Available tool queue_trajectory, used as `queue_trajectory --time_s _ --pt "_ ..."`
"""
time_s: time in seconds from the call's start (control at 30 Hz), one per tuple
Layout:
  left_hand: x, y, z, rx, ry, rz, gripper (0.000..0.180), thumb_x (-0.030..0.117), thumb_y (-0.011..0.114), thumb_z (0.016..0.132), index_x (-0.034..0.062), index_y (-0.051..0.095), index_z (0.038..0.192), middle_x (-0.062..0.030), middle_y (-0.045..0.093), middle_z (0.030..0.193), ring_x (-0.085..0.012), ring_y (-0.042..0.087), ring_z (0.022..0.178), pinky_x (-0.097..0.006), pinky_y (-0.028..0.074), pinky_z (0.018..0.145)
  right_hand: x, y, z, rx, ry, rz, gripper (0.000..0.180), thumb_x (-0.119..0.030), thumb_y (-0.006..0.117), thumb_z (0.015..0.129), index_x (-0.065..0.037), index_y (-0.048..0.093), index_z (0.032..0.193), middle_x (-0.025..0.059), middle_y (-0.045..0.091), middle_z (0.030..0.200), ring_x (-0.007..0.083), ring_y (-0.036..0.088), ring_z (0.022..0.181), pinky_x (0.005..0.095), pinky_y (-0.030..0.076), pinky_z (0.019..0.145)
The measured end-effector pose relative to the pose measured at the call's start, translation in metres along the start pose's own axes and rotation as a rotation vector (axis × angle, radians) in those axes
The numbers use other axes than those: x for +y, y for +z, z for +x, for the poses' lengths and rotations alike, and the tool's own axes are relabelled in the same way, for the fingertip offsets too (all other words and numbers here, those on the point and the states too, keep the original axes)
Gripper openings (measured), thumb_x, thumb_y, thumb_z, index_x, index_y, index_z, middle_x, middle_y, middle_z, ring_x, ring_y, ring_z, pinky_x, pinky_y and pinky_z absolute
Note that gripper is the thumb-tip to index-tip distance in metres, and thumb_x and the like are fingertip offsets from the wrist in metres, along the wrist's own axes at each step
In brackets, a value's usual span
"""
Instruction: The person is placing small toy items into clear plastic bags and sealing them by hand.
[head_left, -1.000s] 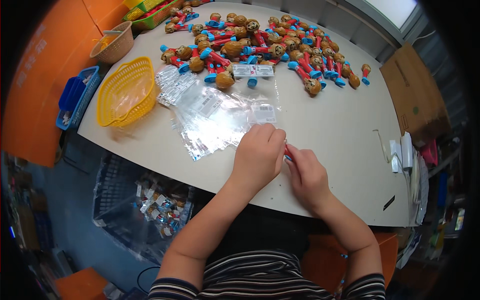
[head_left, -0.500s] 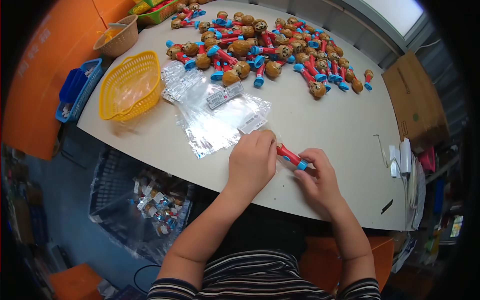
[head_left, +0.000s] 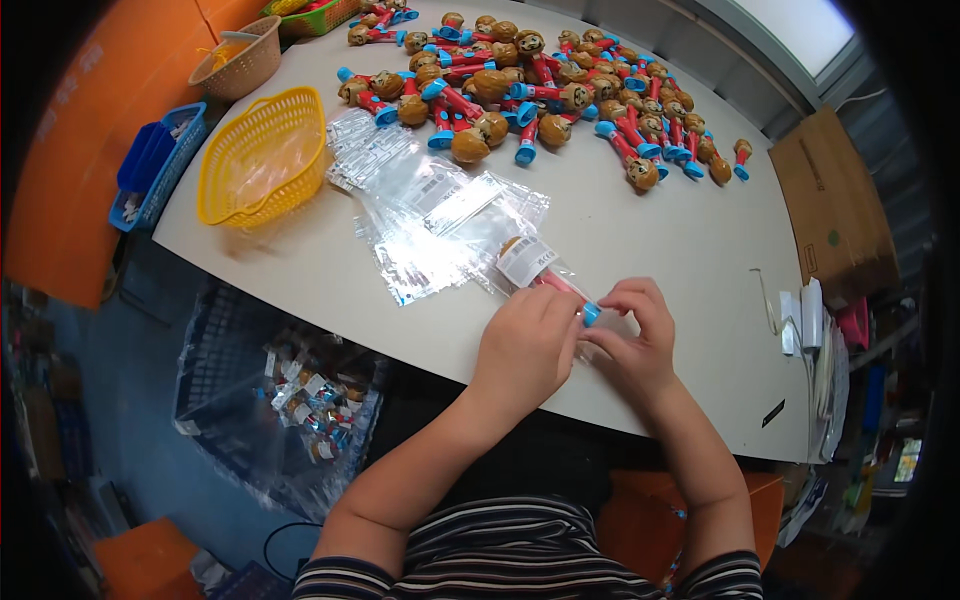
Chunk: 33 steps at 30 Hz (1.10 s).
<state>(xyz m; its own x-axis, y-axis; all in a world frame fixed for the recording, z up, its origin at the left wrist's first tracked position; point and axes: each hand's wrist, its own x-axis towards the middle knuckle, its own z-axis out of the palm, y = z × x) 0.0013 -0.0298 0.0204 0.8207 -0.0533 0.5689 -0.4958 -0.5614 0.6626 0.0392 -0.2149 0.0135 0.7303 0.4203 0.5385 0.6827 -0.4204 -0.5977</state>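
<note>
L hand + R hand: fingers pinched on toy stick half in clear bag | light, rigid plastic; bag thin, slippery | best grip: blue end cap, bag mouth | on desk

Striped top – dark and white – bare forearms

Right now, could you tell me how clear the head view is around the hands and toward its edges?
Head view: left hand, right hand and bagged toy sharp, evenly lit; glare patches on the clear bags; table edge bows from fisheye; corners vignette black; floor crate dimmer.
</note>
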Motion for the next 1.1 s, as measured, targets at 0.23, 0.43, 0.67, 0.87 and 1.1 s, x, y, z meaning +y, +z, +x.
queue_trajectory --time_s 0.23,0.43,0.67,0.87,1.1 --pt "-0.001 0.005 -0.01 0.006 0.015 0.032 0.012 0.006 0.065 0.082 0.0036 0.057 0.09 -0.0116 0.055 0.081 -0.0291 0.057 0.076 -0.039 0.047 0.066 0.008 0.012 0.01 -0.166 0.296 0.092 0.056 -0.001 0.079 0.064 -0.005 0.056 0.116 0.007 0.055 0.108 0.0155 0.054 0.092 0.0255 0.045 0.077" --pt "-0.008 0.001 -0.016 -0.065 -0.018 0.069 0.013 0.004 0.067 0.081 0.0042 0.06 0.092 -0.0114 0.056 0.082 -0.0308 0.057 0.076 -0.04 0.047 0.066 -0.002 0.028 0.017 -0.191 0.481 0.201 0.047 0.0 0.075 0.073 -0.004 0.056 0.117 0.0019 0.061 0.093 0.0062 0.054 0.078 0.0199 0.045 0.065" --pt "-0.007 -0.014 -0.019 -0.054 -0.008 0.086 0.015 0.003 0.067 0.08 0.0038 0.06 0.093 -0.0109 0.056 0.081 -0.0303 0.056 0.075 -0.04 0.046 0.066 -0.008 0.043 0.015 -0.125 0.408 0.132 0.047 -0.006 0.079 0.073 -0.003 0.057 0.114 0.0041 0.06 0.083 0.0116 0.054 0.067 0.0244 0.047 0.06" --pt "-0.006 -0.019 -0.024 -0.021 -0.034 0.126 0.02 -0.001 0.069 0.077 0.0038 0.061 0.094 -0.0115 0.058 0.083 -0.0311 0.057 0.076 -0.04 0.046 0.067 -0.026 0.027 0.019 -0.252 0.452 0.05 0.042 -0.004 0.076 0.079 -0.001 0.058 0.117 0.0043 0.063 0.084 0.0072 0.058 0.071 0.0212 0.049 0.063" --pt "-0.002 -0.029 -0.024 0.018 -0.061 0.149 0.021 -0.002 0.073 0.072 0.003 0.063 0.09 -0.0115 0.059 0.087 -0.0311 0.058 0.08 -0.039 0.047 0.069 -0.018 -0.006 0.018 -0.455 0.917 0.489 0.019 -0.012 0.064 0.094 0.005 0.067 0.101 0.0066 0.069 0.085 0.011 0.065 0.074 0.0237 0.054 0.069"
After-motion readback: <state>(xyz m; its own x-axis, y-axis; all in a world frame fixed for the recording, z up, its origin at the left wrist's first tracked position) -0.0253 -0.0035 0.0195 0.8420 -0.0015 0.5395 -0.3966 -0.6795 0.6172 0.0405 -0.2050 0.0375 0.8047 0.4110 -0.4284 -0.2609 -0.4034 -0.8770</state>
